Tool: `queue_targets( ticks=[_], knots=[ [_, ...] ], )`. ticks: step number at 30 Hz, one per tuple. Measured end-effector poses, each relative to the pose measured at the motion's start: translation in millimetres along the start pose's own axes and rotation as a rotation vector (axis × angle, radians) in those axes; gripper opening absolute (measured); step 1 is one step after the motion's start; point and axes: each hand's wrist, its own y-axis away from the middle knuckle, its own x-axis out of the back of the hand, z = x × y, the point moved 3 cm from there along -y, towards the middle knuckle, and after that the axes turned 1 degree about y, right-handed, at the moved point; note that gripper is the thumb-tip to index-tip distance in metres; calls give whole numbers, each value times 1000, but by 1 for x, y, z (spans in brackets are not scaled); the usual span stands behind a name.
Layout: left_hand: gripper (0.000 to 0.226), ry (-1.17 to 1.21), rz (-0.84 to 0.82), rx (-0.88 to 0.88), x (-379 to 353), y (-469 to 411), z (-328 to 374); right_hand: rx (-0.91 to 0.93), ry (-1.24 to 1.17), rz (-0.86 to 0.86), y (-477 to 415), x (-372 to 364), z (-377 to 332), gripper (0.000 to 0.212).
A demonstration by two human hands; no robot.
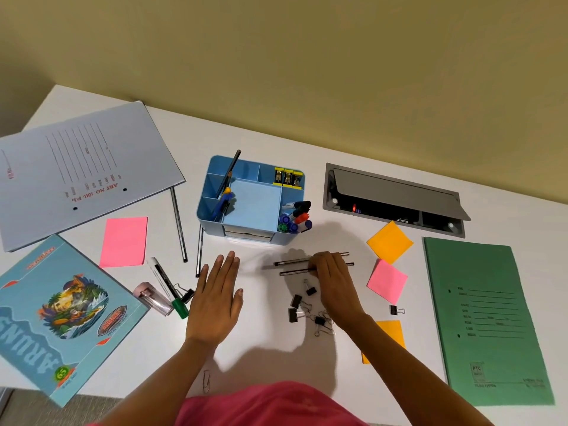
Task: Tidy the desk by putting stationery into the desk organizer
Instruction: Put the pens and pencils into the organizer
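Observation:
The blue desk organizer [204, 210] stands at mid-desk and holds markers, a pencil, a blue pen and yellow-black clips. In front of it lie two dark pencils [292, 262] side by side. My right hand [335, 281] lies over their right halves, with its fingertips curled round them. Just below it, several black binder clips [296, 302] are scattered. My left hand [215, 302] rests flat on the desk with straight fingers and holds nothing. Left of the organizer lie two more pencils [179, 222], a green-capped marker [167, 284] and a pink sharpener [152, 298].
Pink [124, 241] and orange [389, 241] sticky pads lie on both sides. A white file [83, 167] and a blue notebook [58, 315] lie at the left, a green file [485, 321] at the right. An open grey cable box [393, 198] sits behind. A paper clip [206, 379] lies near the front edge.

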Motion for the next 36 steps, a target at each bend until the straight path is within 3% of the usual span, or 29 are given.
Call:
queue_targets(
  ticks=[3,6,11,14,17,22,28,31,36],
  knots=[
    [61,-1,-4,4,-1,0,0,0,-274,57,-17,27,-37,6],
    [62,2,-11,0,-1,0,-1,-4,-467,204,-48,57,-75,19],
    [63,-5,-32,13,-2,-1,-1,-71,-711,492,-121,91,-112,18],
    [63,4,-37,14,-3,-1,-2,-129,-663,514,-161,77,-116,23],
    [63,-1,-40,18,-3,-1,-3,-297,-627,301,-186,52,-117,23],
    [62,5,-33,7,-1,-1,-1,-99,-467,244,-187,23,-123,24],
    [61,3,-35,5,-1,-1,-2,-204,-535,171,-187,7,-121,26],
    [62,-7,-42,14,-2,-1,-2,-248,-566,213,-182,23,-121,24],
    [62,-11,-29,3,-3,-1,-3,-148,-377,519,-146,77,-105,16]
  ],
)
